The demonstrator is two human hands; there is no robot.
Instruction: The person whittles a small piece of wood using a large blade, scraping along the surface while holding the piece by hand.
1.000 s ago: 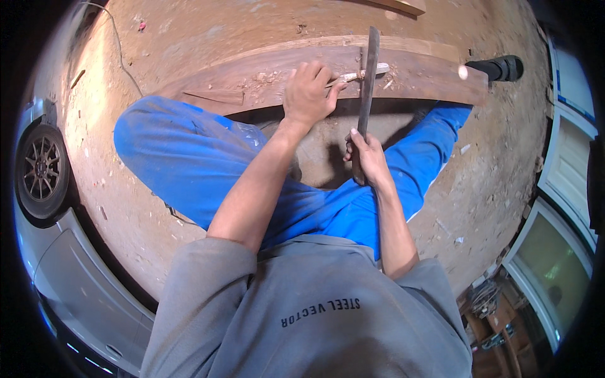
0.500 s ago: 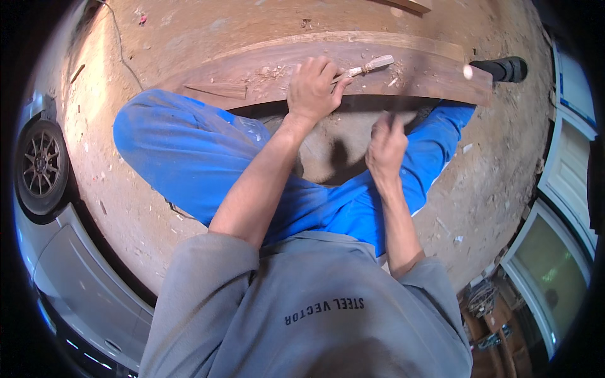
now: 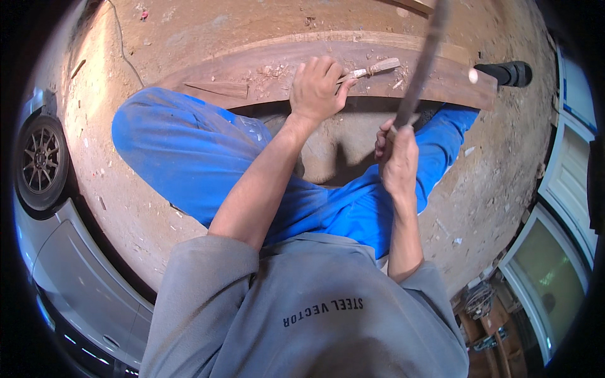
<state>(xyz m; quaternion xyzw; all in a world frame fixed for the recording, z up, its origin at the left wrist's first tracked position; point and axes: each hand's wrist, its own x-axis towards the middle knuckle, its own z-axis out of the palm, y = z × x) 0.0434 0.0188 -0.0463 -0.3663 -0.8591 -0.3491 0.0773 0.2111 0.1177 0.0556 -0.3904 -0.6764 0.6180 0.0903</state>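
A long reddish-brown wooden plank lies across in front of my legs, with pale shavings scattered over it. My left hand rests on the plank, its fingers closed around the blade end of what looks like a chisel. The chisel's pale wooden handle points right and lies low over the wood; its cutting tip is hidden under the hand. In front of my right thigh, my right hand grips the lower end of a long dark stick. That stick stands raised, blurred, its upper end reaching the top edge of the view.
A thin wedge of wood lies on the plank's left part. Beyond its right end is a dark shoe. A cable runs over the dusty floor. A grey car stands left, white-framed panels lean right.
My right hand has shifted slightly right, and the stick, a faint blur before, now shows clearly, upright above it. My left hand and the chisel have stayed almost in place.
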